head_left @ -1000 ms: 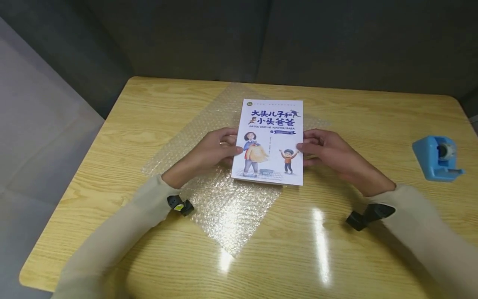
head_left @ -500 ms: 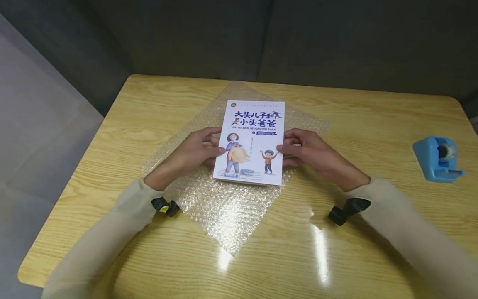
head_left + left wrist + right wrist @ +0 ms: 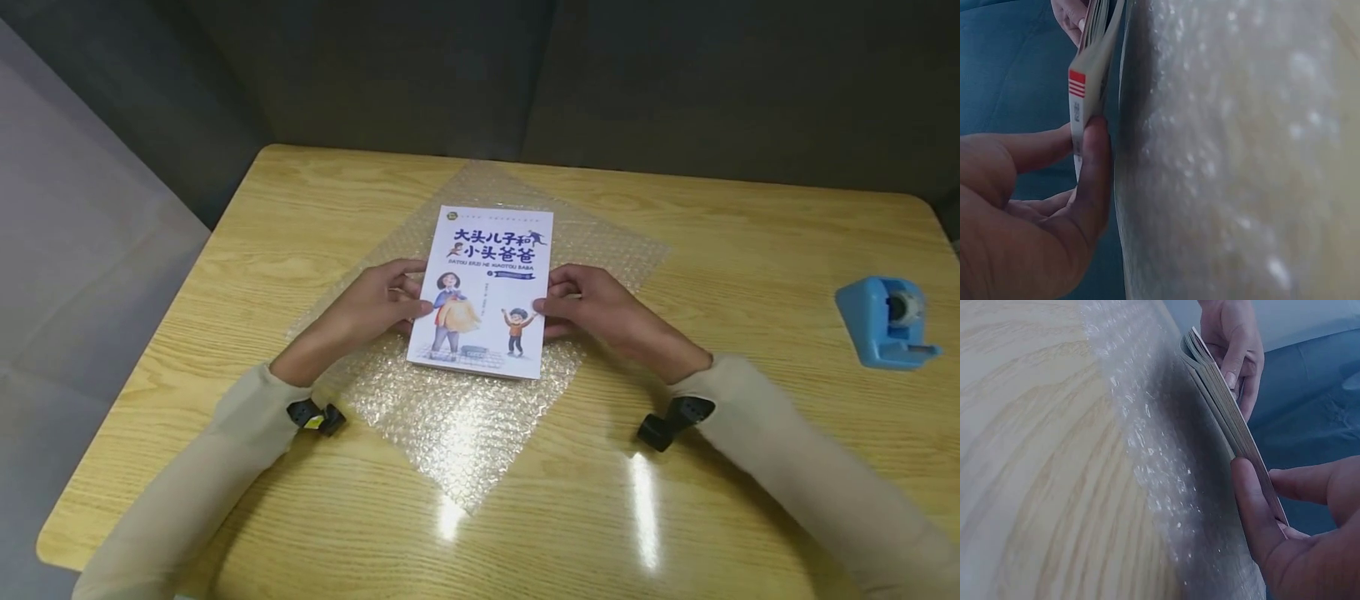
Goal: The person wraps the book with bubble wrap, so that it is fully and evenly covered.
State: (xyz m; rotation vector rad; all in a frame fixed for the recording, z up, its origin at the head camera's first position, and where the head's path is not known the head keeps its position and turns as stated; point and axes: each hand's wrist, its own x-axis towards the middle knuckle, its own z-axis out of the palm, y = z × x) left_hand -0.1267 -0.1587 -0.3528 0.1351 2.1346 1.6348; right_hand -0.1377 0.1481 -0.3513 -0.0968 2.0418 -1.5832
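Note:
A white paperback book (image 3: 483, 292) with blue Chinese title characters and two drawn figures lies face up between my hands. My left hand (image 3: 378, 302) grips its left edge, thumb on the cover and fingers underneath. The right hand (image 3: 592, 307) pinches the opposite edge in the same way. Below the book spreads a clear bubble wrap sheet (image 3: 457, 433), set cornerwise on the table. In the left wrist view the book's spine (image 3: 1077, 119) stands just off the wrap. From the right wrist, the page edges (image 3: 1222, 406) show, with lower pages curling away from the cover.
A light blue tape dispenser (image 3: 870, 321) with a roll of tape stands at the right of the wooden table (image 3: 750, 500). Dark grey partition panels (image 3: 405, 75) rise behind the table's back edge. Both wrists carry small black cameras.
Both hands have carried the book leftward, and it now sits over the middle of the bubble wrap. The grip on each side is unchanged. The wrap and tape dispenser have stayed in place.

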